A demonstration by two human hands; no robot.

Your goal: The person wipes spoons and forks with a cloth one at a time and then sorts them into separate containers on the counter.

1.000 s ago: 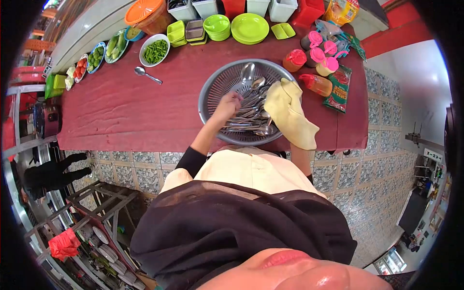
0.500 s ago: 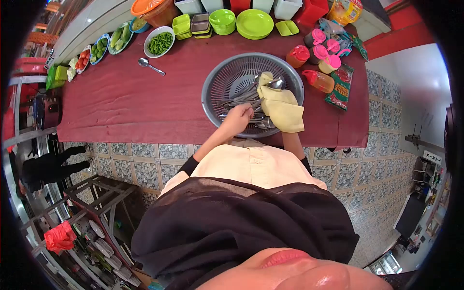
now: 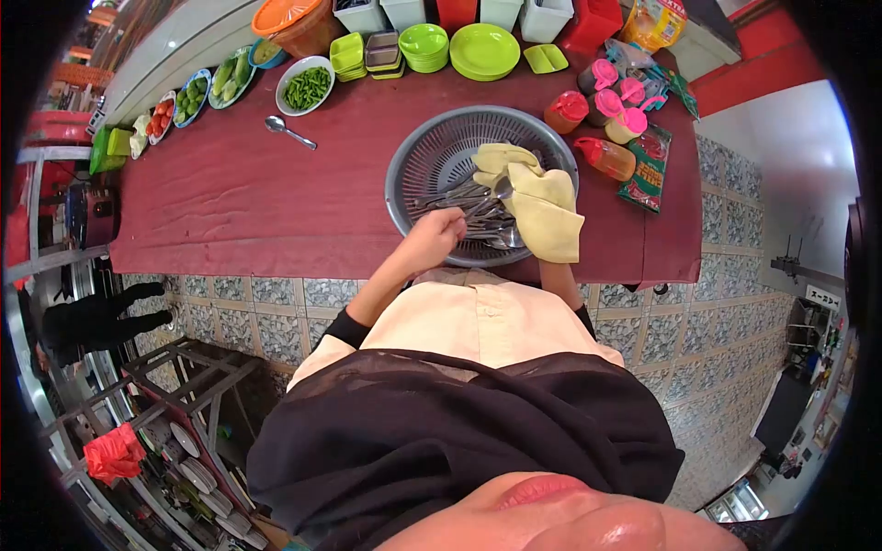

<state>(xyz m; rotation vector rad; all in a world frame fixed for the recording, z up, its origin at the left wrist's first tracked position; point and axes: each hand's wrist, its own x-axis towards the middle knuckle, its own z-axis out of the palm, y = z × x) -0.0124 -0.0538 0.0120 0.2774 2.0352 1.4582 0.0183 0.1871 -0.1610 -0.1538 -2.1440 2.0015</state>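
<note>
A grey plastic basket holds a heap of metal spoons and other cutlery. Over its near left side, my left hand is closed, fingers pinched round what looks like the handle of a spoon. That spoon's bowl lies against a pale yellow cloth. My right hand is mostly hidden under this cloth; only the wrist shows below it. The cloth drapes over the basket's right side and is bunched round the spoon's bowl.
A single spoon lies on the red-covered table. Along the back stand a bowl of green chillies, green plates and an orange-lidded tub. Sauce bottles and a green packet are on the right.
My left hand has drawn slightly left and down. The cloth has shifted and now spreads farther over the cutlery, wrapped about a spoon's bowl.
</note>
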